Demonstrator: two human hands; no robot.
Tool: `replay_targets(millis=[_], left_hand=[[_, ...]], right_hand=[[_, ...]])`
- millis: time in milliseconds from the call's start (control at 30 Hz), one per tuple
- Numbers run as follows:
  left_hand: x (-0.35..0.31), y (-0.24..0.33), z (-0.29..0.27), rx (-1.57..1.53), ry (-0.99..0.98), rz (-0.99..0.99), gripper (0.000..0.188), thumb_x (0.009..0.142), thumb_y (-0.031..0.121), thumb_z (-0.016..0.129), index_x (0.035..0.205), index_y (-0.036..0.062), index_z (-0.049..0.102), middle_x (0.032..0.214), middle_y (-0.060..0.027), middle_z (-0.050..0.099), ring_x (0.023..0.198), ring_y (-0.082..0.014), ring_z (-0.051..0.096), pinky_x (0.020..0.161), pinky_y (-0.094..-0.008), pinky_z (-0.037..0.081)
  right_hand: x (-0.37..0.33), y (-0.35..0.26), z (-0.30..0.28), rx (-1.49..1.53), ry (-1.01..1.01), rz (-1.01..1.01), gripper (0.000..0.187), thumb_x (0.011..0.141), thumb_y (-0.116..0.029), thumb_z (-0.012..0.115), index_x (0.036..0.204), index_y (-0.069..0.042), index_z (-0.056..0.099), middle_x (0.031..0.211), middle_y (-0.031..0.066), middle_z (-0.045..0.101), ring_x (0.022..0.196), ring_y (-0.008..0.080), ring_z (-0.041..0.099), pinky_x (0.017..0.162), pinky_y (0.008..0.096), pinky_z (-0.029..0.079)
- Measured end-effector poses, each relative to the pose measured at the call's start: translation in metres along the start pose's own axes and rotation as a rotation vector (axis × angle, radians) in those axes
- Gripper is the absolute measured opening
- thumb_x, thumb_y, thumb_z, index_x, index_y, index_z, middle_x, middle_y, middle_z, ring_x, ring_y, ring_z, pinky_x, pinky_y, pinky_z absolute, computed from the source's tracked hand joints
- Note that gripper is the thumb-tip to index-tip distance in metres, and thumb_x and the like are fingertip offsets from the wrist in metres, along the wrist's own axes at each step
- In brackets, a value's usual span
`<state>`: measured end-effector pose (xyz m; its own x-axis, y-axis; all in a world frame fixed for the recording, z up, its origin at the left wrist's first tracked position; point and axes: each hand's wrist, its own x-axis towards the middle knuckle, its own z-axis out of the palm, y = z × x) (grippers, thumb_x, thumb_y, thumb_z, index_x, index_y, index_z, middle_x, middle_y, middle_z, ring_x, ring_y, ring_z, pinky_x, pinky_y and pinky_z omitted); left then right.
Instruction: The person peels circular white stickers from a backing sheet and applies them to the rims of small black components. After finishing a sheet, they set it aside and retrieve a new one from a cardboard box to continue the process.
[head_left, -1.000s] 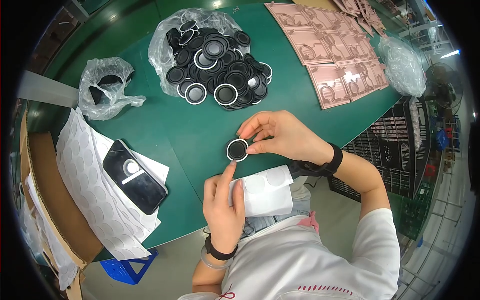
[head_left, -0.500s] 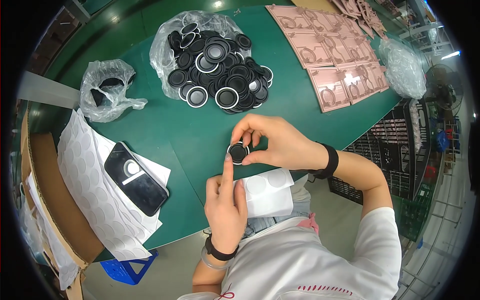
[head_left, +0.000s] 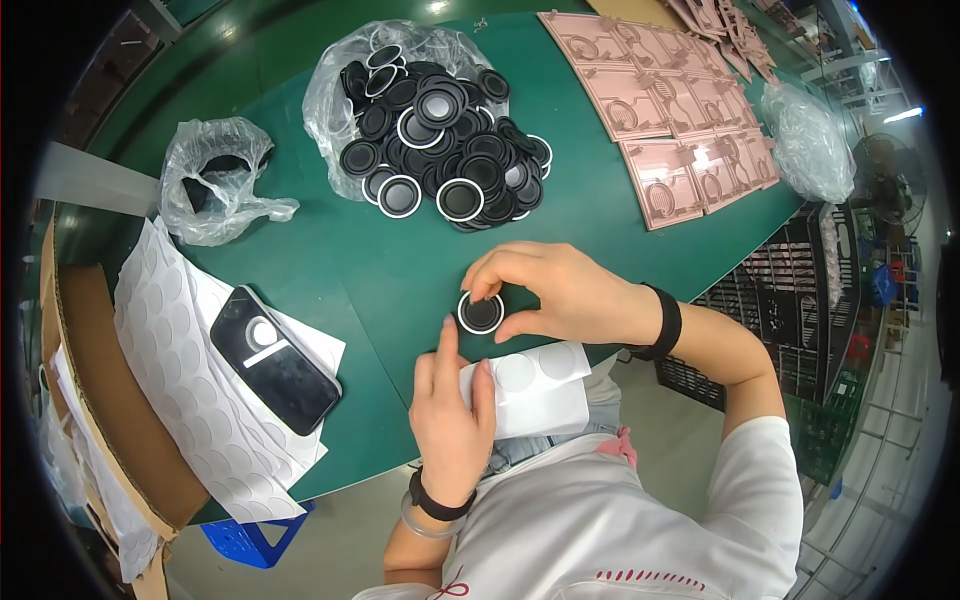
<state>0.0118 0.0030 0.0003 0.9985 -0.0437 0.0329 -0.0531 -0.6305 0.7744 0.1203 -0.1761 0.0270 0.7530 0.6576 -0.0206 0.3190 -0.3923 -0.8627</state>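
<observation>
The right hand (head_left: 560, 290) pinches a small black disc with a white rim (head_left: 480, 313) by its edge, just above the green worktop (head_left: 400, 270). The left hand (head_left: 450, 410) presses a white sticker sheet (head_left: 535, 385) flat, forefinger raised toward the disc. The disc looks light, stiff and smooth, best gripped by its rim.

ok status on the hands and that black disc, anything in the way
Right hand pinching a black disc above the green table. Left hand on the white sticker sheet, forefinger raised beside the disc. Nothing in the way.
</observation>
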Motion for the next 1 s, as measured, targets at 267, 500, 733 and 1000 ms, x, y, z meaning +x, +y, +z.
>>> replay_targets(millis=[267, 500, 733, 1000], left_hand=[[-0.004, -0.003, 0.002, -0.098, 0.096, 0.041, 0.023, 0.087, 0.004, 0.066, 0.110, 0.0020, 0.062, 0.091, -0.0108, 0.056, 0.071, -0.0250, 0.059, 0.059, -0.0372, 0.047], [-0.006, 0.004, -0.002, -0.118, 0.044, 0.009, 0.027, 0.088, 0.001, 0.064, 0.114, 0.0075, 0.068, 0.089, -0.0094, 0.056, 0.077, -0.0234, 0.058, 0.067, -0.0332, 0.047], [-0.006, 0.005, -0.001, -0.094, 0.029, -0.005, 0.030, 0.088, 0.001, 0.064, 0.117, 0.0076, 0.068, 0.090, -0.0092, 0.057, 0.077, -0.0211, 0.057, 0.066, -0.0313, 0.047], [-0.007, -0.001, -0.004, -0.187, 0.064, 0.074, 0.033, 0.089, 0.003, 0.063, 0.122, 0.0026, 0.060, 0.095, -0.0116, 0.057, 0.079, -0.0234, 0.058, 0.071, -0.0331, 0.049]], right_hand=[[-0.004, 0.004, -0.004, -0.049, -0.019, -0.068, 0.019, 0.075, -0.004, 0.077, 0.087, -0.003, 0.063, 0.114, 0.0066, 0.065, 0.093, 0.0242, 0.065, 0.078, 0.0339, 0.053], [-0.004, 0.004, -0.001, -0.077, 0.000, -0.081, 0.011, 0.081, -0.004, 0.072, 0.086, -0.002, 0.062, 0.113, 0.0079, 0.064, 0.092, 0.0244, 0.064, 0.078, 0.0345, 0.053], [-0.006, -0.005, -0.001, -0.079, 0.053, -0.064, 0.007, 0.084, -0.001, 0.068, 0.088, -0.003, 0.063, 0.112, 0.0085, 0.063, 0.090, 0.0239, 0.064, 0.079, 0.0324, 0.052], [0.035, -0.008, -0.059, 0.321, 0.337, 0.422, 0.021, 0.086, -0.011, 0.071, 0.103, -0.002, 0.065, 0.110, 0.0097, 0.065, 0.092, 0.0199, 0.064, 0.080, 0.0297, 0.051]])
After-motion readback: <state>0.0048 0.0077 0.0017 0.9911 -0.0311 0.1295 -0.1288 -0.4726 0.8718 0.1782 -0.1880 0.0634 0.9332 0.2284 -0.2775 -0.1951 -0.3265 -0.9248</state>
